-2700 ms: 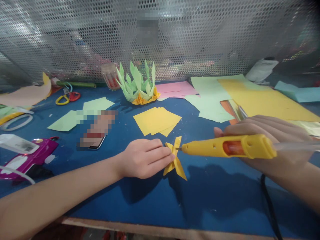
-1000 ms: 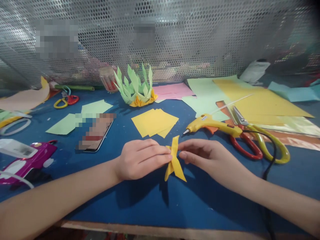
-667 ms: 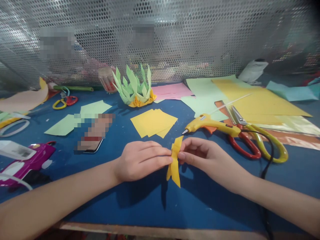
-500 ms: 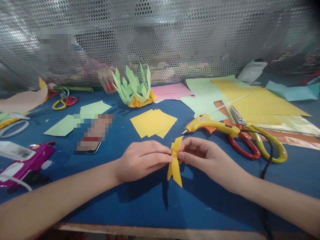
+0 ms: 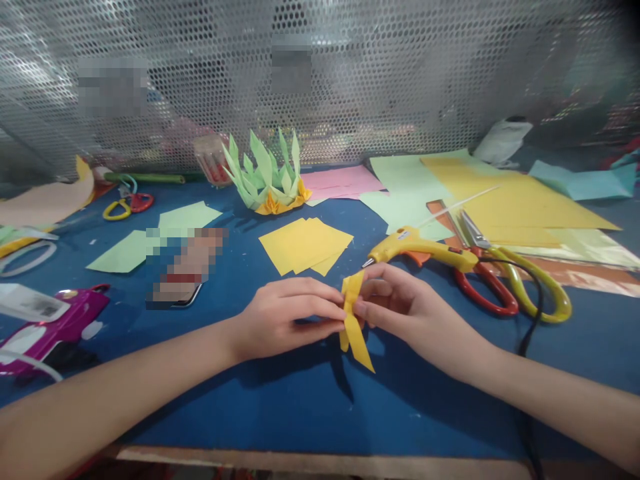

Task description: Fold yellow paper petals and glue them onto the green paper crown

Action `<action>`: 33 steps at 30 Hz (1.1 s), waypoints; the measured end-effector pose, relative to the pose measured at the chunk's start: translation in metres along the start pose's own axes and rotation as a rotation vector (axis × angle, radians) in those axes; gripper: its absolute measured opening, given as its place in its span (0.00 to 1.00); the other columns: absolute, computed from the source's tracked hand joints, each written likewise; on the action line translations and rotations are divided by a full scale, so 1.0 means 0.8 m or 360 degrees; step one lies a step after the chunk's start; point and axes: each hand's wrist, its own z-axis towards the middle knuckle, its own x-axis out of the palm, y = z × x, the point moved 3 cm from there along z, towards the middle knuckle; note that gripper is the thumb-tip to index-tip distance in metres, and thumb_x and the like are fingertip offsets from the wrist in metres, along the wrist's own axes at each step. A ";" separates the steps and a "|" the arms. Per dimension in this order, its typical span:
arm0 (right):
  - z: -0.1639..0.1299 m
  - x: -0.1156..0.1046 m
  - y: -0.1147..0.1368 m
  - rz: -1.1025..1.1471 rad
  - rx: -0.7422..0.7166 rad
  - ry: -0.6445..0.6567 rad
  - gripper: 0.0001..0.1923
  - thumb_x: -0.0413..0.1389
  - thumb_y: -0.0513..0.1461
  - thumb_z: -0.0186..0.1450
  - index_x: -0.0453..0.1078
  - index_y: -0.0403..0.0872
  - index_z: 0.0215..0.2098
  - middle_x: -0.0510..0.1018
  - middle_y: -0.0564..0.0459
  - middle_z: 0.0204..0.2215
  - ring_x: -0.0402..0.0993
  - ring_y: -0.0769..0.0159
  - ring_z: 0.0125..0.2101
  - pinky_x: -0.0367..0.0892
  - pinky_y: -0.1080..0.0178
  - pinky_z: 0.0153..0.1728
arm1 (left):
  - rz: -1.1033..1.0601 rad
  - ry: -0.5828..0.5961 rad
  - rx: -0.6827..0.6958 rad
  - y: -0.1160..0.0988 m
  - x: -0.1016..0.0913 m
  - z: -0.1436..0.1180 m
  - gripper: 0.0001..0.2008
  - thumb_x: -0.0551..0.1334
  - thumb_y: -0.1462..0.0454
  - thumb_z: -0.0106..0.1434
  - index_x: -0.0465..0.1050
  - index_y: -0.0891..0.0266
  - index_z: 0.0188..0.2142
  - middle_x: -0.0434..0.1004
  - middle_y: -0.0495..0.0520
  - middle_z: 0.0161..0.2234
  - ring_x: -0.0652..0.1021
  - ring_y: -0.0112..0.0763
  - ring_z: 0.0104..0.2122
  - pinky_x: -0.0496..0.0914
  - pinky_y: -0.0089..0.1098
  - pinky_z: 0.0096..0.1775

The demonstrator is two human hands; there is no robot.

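A folded yellow paper piece [image 5: 356, 333] is held up between my two hands, just above the blue table. My left hand [image 5: 295, 310] pinches its left side with straightened fingers. From the right, my right hand [image 5: 400, 300] grips it between thumb and index finger. Its pointed tails hang down and its folded top sticks up past the fingertips. Behind the hands lies a small stack of yellow paper squares [image 5: 303, 245]. A yellow glue gun [image 5: 425, 252] rests just beyond my right hand, nozzle pointing left.
Large scissors [image 5: 493, 283] lie right of the glue gun, whose black cord [image 5: 531, 333] runs down to the near edge. A green and orange folded-paper plant [image 5: 270, 173] stands at the back. Coloured sheets [image 5: 520, 200] lie back right; a phone [image 5: 187, 293] and purple device [image 5: 75, 320] lie left.
The folded yellow paper has turned slightly, its lower point swinging to the right. Both hands keep hold of it, with small finger shifts.
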 end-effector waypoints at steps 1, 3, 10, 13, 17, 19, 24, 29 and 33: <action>0.000 0.000 0.000 -0.0010 0.0003 -0.0005 0.10 0.58 0.40 0.62 0.62 0.49 0.39 0.73 0.60 0.28 0.73 0.74 0.29 0.69 0.69 0.31 | 0.0008 0.0005 0.0003 0.001 0.000 0.000 0.06 0.67 0.71 0.56 0.75 0.66 0.35 0.81 0.58 0.35 0.80 0.27 0.35 0.75 0.24 0.42; 0.000 0.000 0.001 -0.0028 0.0010 -0.0011 0.10 0.58 0.40 0.62 0.62 0.49 0.39 0.73 0.60 0.27 0.73 0.74 0.28 0.69 0.69 0.30 | 0.0029 0.0011 0.0019 0.001 0.001 -0.001 0.06 0.67 0.71 0.56 0.75 0.66 0.35 0.80 0.58 0.35 0.80 0.27 0.36 0.75 0.24 0.42; 0.001 0.004 0.002 0.0006 0.0054 0.0038 0.12 0.60 0.40 0.59 0.62 0.48 0.36 0.73 0.59 0.27 0.73 0.73 0.27 0.69 0.68 0.29 | 0.0022 0.0070 0.0012 -0.002 0.002 -0.003 0.05 0.65 0.71 0.58 0.74 0.66 0.35 0.80 0.58 0.35 0.79 0.27 0.36 0.74 0.24 0.42; 0.000 0.005 0.002 0.0042 0.0061 0.0044 0.14 0.62 0.40 0.58 0.62 0.48 0.37 0.74 0.59 0.27 0.73 0.72 0.27 0.69 0.68 0.29 | -0.0038 0.0080 -0.0059 -0.001 0.002 -0.003 0.03 0.63 0.71 0.60 0.73 0.66 0.36 0.79 0.57 0.35 0.78 0.26 0.37 0.74 0.24 0.42; 0.000 0.004 0.001 0.0082 0.0062 0.0036 0.14 0.63 0.41 0.57 0.61 0.48 0.36 0.74 0.60 0.27 0.73 0.73 0.27 0.68 0.69 0.28 | -0.0136 0.0033 -0.0193 0.000 0.005 0.000 0.02 0.61 0.70 0.62 0.72 0.64 0.34 0.78 0.56 0.35 0.78 0.27 0.37 0.73 0.26 0.42; -0.001 0.004 0.000 0.0081 0.0060 0.0012 0.15 0.63 0.41 0.57 0.61 0.48 0.36 0.73 0.60 0.26 0.73 0.73 0.27 0.68 0.70 0.27 | -0.0144 0.0015 -0.0253 0.000 0.006 0.002 0.02 0.61 0.70 0.62 0.72 0.64 0.33 0.78 0.56 0.34 0.78 0.27 0.37 0.73 0.25 0.42; -0.001 0.002 0.002 0.0000 -0.0019 -0.0105 0.16 0.62 0.42 0.58 0.61 0.49 0.39 0.75 0.59 0.28 0.74 0.71 0.28 0.69 0.69 0.27 | -0.0076 -0.0027 -0.0266 -0.001 0.006 0.003 0.02 0.61 0.71 0.61 0.72 0.65 0.33 0.77 0.56 0.34 0.77 0.27 0.36 0.72 0.25 0.42; -0.004 0.001 0.015 -0.0257 -0.0151 -0.0237 0.10 0.58 0.46 0.61 0.66 0.48 0.35 0.76 0.56 0.25 0.74 0.70 0.26 0.71 0.66 0.30 | 0.0053 -0.0012 -0.0208 -0.003 0.006 0.000 0.03 0.60 0.71 0.62 0.72 0.64 0.34 0.78 0.55 0.35 0.76 0.28 0.36 0.72 0.27 0.41; -0.006 -0.001 0.017 -0.0316 -0.0135 -0.0287 0.12 0.60 0.47 0.58 0.69 0.49 0.35 0.76 0.56 0.23 0.75 0.67 0.25 0.73 0.65 0.29 | 0.0142 -0.0001 -0.0109 -0.005 0.007 -0.001 0.02 0.61 0.71 0.62 0.72 0.65 0.34 0.78 0.57 0.35 0.75 0.28 0.35 0.72 0.28 0.40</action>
